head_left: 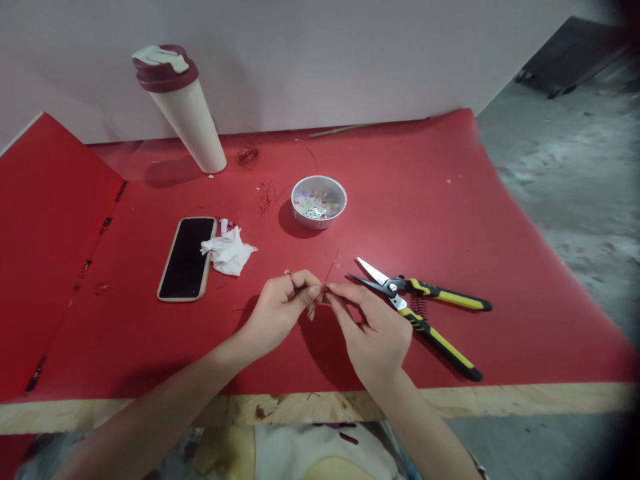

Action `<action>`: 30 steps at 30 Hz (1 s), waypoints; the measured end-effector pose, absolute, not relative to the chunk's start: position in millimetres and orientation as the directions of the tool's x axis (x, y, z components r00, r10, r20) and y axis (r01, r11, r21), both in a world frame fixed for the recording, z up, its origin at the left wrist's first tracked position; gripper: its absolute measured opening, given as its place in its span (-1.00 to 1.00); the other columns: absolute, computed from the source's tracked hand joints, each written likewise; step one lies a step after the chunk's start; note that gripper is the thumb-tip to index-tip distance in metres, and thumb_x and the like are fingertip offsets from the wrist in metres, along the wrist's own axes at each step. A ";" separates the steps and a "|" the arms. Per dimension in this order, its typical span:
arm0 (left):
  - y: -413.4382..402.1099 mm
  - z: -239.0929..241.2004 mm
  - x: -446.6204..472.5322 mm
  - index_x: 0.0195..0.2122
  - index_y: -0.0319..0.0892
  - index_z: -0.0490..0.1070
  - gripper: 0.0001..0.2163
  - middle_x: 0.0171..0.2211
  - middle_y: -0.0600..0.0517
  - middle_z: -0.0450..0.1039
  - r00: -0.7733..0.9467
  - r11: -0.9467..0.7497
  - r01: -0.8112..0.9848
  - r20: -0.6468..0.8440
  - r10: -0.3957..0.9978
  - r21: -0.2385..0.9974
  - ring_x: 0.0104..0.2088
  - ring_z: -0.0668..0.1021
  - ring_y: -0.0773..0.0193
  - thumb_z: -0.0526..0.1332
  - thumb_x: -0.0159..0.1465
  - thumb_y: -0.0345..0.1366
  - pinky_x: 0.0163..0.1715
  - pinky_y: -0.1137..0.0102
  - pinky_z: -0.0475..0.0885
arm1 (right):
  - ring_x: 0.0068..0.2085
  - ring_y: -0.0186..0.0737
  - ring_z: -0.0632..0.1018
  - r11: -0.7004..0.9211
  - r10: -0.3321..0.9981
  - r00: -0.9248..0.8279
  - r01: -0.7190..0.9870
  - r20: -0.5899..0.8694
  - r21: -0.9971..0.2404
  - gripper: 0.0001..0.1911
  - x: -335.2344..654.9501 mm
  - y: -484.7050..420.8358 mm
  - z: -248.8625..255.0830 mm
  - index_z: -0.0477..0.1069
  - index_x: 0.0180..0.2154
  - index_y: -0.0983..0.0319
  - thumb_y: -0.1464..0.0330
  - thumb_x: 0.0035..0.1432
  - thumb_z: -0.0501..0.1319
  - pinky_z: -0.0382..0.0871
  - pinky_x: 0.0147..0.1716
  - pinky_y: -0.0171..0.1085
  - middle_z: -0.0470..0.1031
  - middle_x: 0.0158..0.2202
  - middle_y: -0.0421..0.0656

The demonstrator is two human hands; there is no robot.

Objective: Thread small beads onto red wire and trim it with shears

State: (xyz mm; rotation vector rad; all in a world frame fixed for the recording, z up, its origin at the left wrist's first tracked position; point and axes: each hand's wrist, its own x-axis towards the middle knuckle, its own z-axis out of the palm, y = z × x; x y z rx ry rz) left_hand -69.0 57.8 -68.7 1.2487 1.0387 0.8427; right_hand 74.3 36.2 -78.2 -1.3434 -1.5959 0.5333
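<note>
My left hand point(287, 307) and my right hand point(377, 327) meet above the red table, thumbs and forefingers pinched together. Between the fingertips is a small dark red piece of wire point(325, 290), with a thin end sticking up from it. Its exact shape is too small to make out. Just right of my right hand lie spring-loaded shears point(395, 287) with yellow and black handles, blades apart. Beyond my hands stands a small white perforated bowl point(319, 220) holding tiny pale and coloured beads.
A phone point(187, 260) lies at the left beside a crumpled tissue point(230, 252). Behind them stands a white tumbler point(193, 120) with a dark red lid. Tangled red wire point(248, 156) lies near the grey back wall. The table's wooden front edge point(270, 408) runs below my wrists.
</note>
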 end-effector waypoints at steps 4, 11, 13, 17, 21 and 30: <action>58.2 -68.5 -69.1 -0.47 -0.21 0.29 -0.75 -0.63 0.15 0.24 0.330 0.126 0.044 -0.133 0.934 0.991 -0.65 0.27 0.49 0.07 0.26 -0.16 -0.64 0.52 0.17 | -0.38 -0.20 0.58 0.312 0.922 0.056 0.480 0.383 -0.820 -0.82 74.9 37.0 -76.4 0.49 -0.34 0.10 0.49 0.08 0.20 0.46 -0.33 -0.22 0.59 -0.38 -0.18; 60.1 -71.2 -70.9 -0.46 -0.22 0.29 -0.74 -0.62 0.14 0.26 0.330 0.118 0.026 -0.120 0.936 0.993 -0.60 0.32 0.47 0.08 0.26 -0.14 -0.59 0.52 0.17 | -0.45 -0.31 0.58 0.315 0.932 0.022 0.445 0.362 -0.839 -0.91 79.4 41.6 -78.1 0.48 -0.37 0.18 0.46 0.09 0.21 0.48 -0.39 -0.36 0.59 -0.45 -0.23; 60.1 -72.3 -71.0 -0.46 -0.22 0.29 -0.74 -0.63 0.14 0.26 0.334 0.118 0.025 -0.120 0.935 0.993 -0.60 0.32 0.46 0.08 0.26 -0.14 -0.57 0.51 0.18 | -0.44 -0.32 0.58 0.336 0.922 0.015 0.469 0.388 -0.816 -0.90 79.8 42.6 -77.6 0.47 -0.38 0.19 0.48 0.09 0.21 0.47 -0.40 -0.39 0.59 -0.45 -0.24; 59.4 -73.4 -70.9 -0.46 -0.21 0.29 -0.74 -0.63 0.15 0.25 0.347 0.105 0.032 -0.109 0.931 0.994 -0.60 0.32 0.45 0.07 0.26 -0.13 -0.56 0.50 0.19 | -0.50 -0.36 0.54 0.385 0.898 -0.010 0.497 0.439 -0.777 -0.89 79.7 43.1 -75.2 0.45 -0.39 0.21 0.52 0.08 0.20 0.44 -0.45 -0.41 0.56 -0.48 -0.24; 59.0 -72.4 -70.5 -0.46 -0.21 0.29 -0.74 -0.63 0.15 0.25 0.355 0.095 0.045 -0.105 0.929 0.994 -0.62 0.30 0.46 0.07 0.26 -0.14 -0.57 0.50 0.19 | -0.55 -0.37 0.50 0.407 0.891 -0.027 0.489 0.453 -0.771 -0.88 79.5 42.4 -73.6 0.44 -0.39 0.21 0.52 0.09 0.18 0.40 -0.51 -0.40 0.53 -0.52 -0.25; 60.3 -70.4 -72.3 -0.47 -0.22 0.30 -0.75 -0.62 0.15 0.24 0.364 0.067 0.038 -0.076 0.928 0.997 -0.59 0.32 0.45 0.07 0.27 -0.17 -0.54 0.50 0.20 | -0.53 -0.34 0.55 0.278 0.943 0.050 0.419 0.328 -0.864 -0.94 78.9 40.5 -76.1 0.46 -0.38 0.19 0.44 0.08 0.22 0.46 -0.50 -0.39 0.57 -0.49 -0.24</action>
